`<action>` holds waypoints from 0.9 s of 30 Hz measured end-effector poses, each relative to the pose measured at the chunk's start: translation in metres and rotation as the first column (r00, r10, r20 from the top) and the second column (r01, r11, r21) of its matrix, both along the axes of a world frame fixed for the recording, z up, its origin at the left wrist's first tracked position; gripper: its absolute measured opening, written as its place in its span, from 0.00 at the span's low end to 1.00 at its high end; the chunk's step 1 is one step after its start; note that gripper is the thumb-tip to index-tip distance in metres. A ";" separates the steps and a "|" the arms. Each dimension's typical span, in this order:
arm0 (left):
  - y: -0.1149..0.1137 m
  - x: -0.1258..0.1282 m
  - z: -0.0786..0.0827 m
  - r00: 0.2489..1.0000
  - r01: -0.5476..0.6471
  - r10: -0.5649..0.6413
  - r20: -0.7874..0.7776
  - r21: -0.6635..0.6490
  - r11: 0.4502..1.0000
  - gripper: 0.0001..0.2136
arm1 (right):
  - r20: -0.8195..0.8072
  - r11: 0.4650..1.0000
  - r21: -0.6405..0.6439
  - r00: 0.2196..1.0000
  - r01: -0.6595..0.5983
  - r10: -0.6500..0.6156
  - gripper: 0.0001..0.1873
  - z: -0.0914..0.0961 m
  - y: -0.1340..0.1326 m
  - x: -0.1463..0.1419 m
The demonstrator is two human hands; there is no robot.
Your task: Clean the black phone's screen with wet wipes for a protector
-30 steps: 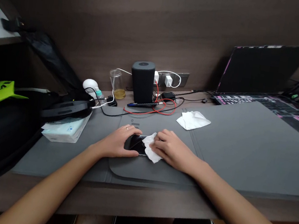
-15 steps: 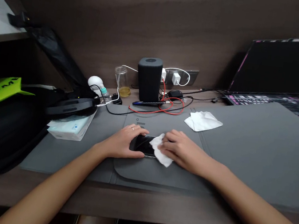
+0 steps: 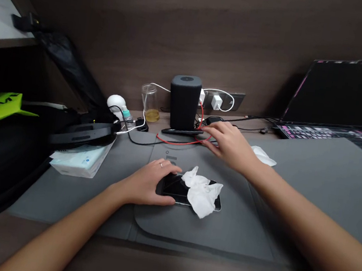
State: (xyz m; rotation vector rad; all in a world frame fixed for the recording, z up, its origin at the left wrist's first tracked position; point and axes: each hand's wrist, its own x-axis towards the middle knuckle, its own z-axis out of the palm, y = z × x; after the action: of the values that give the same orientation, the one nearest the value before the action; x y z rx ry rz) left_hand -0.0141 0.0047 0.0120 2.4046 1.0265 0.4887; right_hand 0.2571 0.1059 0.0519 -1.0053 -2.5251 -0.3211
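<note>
the left hand (image 3: 151, 182), a thin ring on one finger, curls thumb and fingers around the left end of a flat black smartphone with a pale rim (image 3: 175, 189), pinching it by its two long edges. the phone lies face up on a matte grey desk mat (image 3: 310, 188), in front of the person. a crumpled white paper tissue (image 3: 204, 198) rests loose across the right part of its screen – part of it hangs over the near edge.

the right hand (image 3: 229, 144) is held above the mat, farther back, with thumb and fingers parted and a gap between their tips. the fingertips are close to the right end of a slim black slab-like device (image 3: 179, 132) and a thin red cable (image 3: 180, 144); i cannot tell whether they touch either.

the slim device lies at the foot of a tall dark grey rounded speaker (image 3: 184, 102). left of that stands a clear glass jar (image 3: 149, 98) with some amber liquid at the bottom. a second white tissue (image 3: 265, 157) shows just behind the right wrist, partly hidden – and a pale blue-and-white tissue pack (image 3: 79, 164) sits well to the left, under a dark grey gadget (image 3: 82, 135).
</note>
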 end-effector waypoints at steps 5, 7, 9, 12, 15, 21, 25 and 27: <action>0.000 0.000 0.000 1.000 0.000 0.000 -0.002 -0.005 1.000 0.30 | 0.283 0.997 -0.007 0.956 0.077 -0.072 0.18 -0.010 0.050 -0.019; 0.000 0.001 0.000 1.000 0.002 -0.002 -0.002 -0.004 1.000 0.30 | 0.347 0.996 -0.030 0.935 0.087 -0.071 0.18 -0.015 0.057 -0.026; 0.000 0.001 0.000 1.000 0.004 -0.004 0.003 0.000 1.000 0.30 | 0.380 0.995 -0.050 0.923 0.087 -0.062 0.22 -0.018 0.061 -0.031; 0.000 0.001 0.001 1.000 0.007 -0.007 0.013 0.000 1.000 0.30 | 0.405 0.994 -0.094 0.914 0.055 -0.013 0.20 -0.016 0.066 -0.033; 0.000 0.001 0.001 1.000 -0.002 0.002 0.014 -0.018 1.000 0.30 | 0.366 0.989 -0.146 0.930 0.014 0.040 0.11 -0.006 0.071 -0.028; 0.001 0.001 0.001 1.000 -0.003 0.003 0.021 -0.021 1.000 0.31 | -0.008 0.956 -0.284 0.998 -0.068 0.069 0.10 0.020 0.073 -0.006; 0.000 0.001 0.000 1.000 -0.012 0.012 0.023 -0.031 0.999 0.31 | -0.358 0.864 -0.481 0.933 -0.148 -0.039 0.13 0.022 0.064 0.003; 0.000 0.001 0.000 1.000 -0.013 0.013 0.020 -0.034 0.999 0.31 | -0.497 0.781 -0.581 0.859 -0.228 -0.119 0.16 0.016 0.057 0.002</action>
State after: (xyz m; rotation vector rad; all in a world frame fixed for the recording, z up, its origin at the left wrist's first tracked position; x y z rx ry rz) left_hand -0.0135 0.0049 0.0115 2.3597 1.0346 0.4946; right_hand 0.2590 0.1632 0.0676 -1.0462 -2.1575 0.7795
